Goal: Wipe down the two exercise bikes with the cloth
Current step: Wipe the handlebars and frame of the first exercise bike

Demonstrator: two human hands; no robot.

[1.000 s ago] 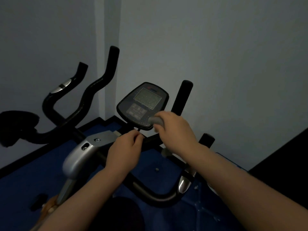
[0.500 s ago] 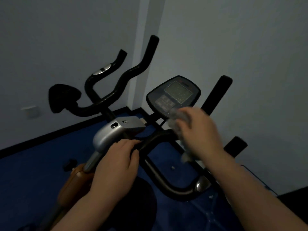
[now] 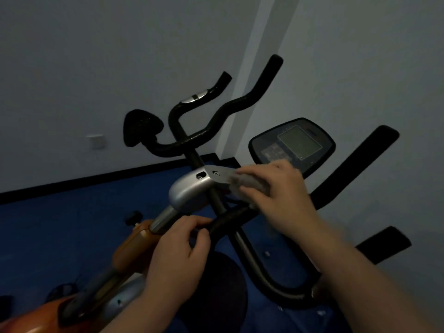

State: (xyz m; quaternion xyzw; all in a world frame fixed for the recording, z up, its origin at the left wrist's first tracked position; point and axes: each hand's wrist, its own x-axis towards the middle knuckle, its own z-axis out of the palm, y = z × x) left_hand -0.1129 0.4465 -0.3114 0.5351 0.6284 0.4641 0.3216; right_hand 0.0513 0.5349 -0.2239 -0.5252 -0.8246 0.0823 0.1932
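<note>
The near exercise bike has an orange frame (image 3: 134, 246), a silver stem cover (image 3: 189, 193), black handlebars (image 3: 254, 258) and a dark console (image 3: 292, 144). My right hand (image 3: 283, 195) is closed on a grey cloth (image 3: 249, 182) and presses it against the silver bracket just below the console. My left hand (image 3: 180, 251) grips the black handlebar beside the stem. A second bike stands behind, showing its black handlebars (image 3: 216, 114) and saddle (image 3: 141, 127) by the wall.
Pale walls meet in a corner behind the bikes, with a wall socket (image 3: 97, 141) at the left. Blue floor (image 3: 60, 224) with a black skirting runs under both bikes. A dark round shape (image 3: 223, 292) lies below the handlebar.
My right hand has moved the cloth left and down from the console's lower edge onto the silver bracket. My left hand keeps its grip on the handlebar. My view has swung left.
</note>
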